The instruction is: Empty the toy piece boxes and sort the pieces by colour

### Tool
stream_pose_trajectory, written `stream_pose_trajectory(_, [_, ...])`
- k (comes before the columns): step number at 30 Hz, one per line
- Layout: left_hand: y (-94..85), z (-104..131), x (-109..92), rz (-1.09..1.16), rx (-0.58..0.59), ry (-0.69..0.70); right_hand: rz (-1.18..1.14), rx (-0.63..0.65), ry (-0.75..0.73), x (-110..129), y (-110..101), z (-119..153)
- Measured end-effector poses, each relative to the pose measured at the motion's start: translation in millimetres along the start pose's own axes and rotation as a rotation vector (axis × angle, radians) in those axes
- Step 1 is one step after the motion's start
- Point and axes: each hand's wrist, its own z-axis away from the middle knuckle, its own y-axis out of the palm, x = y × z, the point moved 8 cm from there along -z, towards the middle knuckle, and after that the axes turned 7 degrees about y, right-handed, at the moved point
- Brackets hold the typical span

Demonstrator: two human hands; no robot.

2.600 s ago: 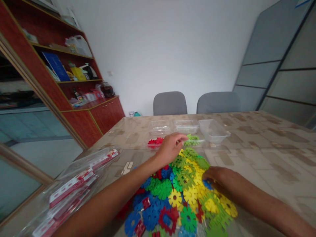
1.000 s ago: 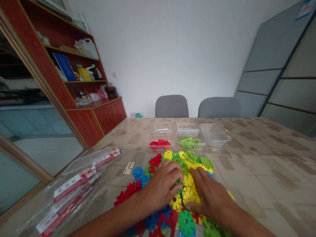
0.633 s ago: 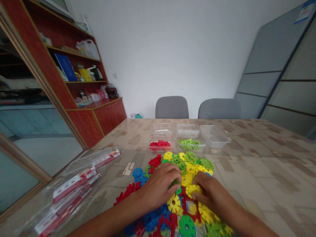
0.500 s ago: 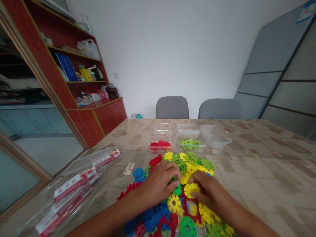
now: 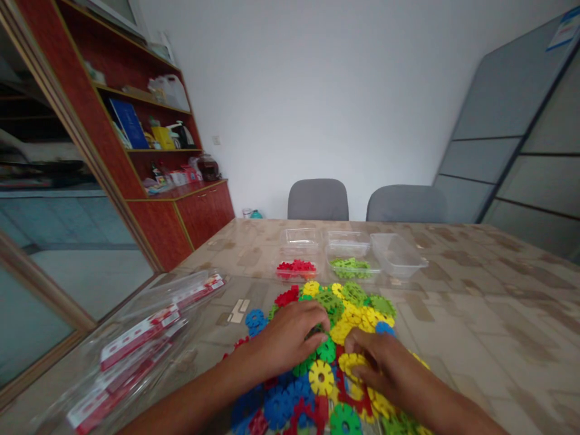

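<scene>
A heap of notched plastic discs in yellow, green, red and blue lies at the table's near side. My left hand rests over the heap's left middle, fingers curled toward green discs; whether it holds one is hidden. My right hand pinches a yellow disc between thumb and fingers, at the heap's right. Just below the left hand lies another yellow disc, with a green disc nearer the edge. A blue disc shows beyond my right hand.
Behind the heap stand a clear box with red pieces, one with light green pieces, and a clear box to the right. Plastic packaging with red-and-white labels lies at left. Two grey chairs stand at the far edge.
My right hand has moved slightly down toward me with the yellow disc. The blue disc beyond it has come into view. My left hand has hardly moved.
</scene>
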Motion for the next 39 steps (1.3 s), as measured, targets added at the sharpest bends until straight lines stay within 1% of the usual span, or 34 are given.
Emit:
stream_pose_trajectory(4, [-2.3,-0.2,1.3,0.004,0.014,-0.023,-0.045,0.017,-0.039,-3.4,1.9,1.2])
stream_pose_trajectory(9, [-10.5,-1.1,1.9,-0.021,0.021,-0.062,-0.062,-0.059,-0.032,-6.5,-10.4,-1.3])
stream_pose_trajectory(12, [-14.4,-1.3,2.1,-0.019,0.023,-0.059,-0.029,-0.100,-0.026,-4.8,-15.9,-7.8])
stream_pose_trajectory(15, [-16.7,-0.6,5.4,-0.018,0.027,-0.062,0.020,-0.130,0.001,-8.6,-17.3,-15.0])
stream_pose_trajectory(19, [-22.0,0.8,10.7,-0.038,0.005,-0.080,0.067,-0.086,0.076,-21.3,-12.4,-21.2])
stream_pose_trajectory(22, [-24.3,1.5,8.5,-0.033,0.016,-0.073,0.071,-0.071,0.083,-23.2,-9.8,-23.1])
stream_pose_trajectory(24, [-23.4,2.7,3.3,-0.022,0.067,-0.042,0.068,-0.077,0.079,-21.3,-9.0,-24.1])
stream_pose_trajectory(28, [-17.9,10.7,-6.7,0.033,0.260,0.019,0.053,-0.091,0.073,-17.8,-9.8,-26.1])
stream_pose_trajectory(30, [-18.5,15.3,-7.6,0.021,0.323,0.014,0.037,-0.080,0.063,-17.0,-10.2,-27.1])
stream_pose_trajectory(36, [-21.9,19.8,-6.4,-0.020,0.397,-0.029,-0.043,-0.022,0.009,-13.1,-12.5,-26.4])
stream_pose_trajectory(39, [-21.6,26.7,-6.3,-0.031,0.417,-0.036,-0.084,0.026,0.001,-9.9,-14.1,-23.9])
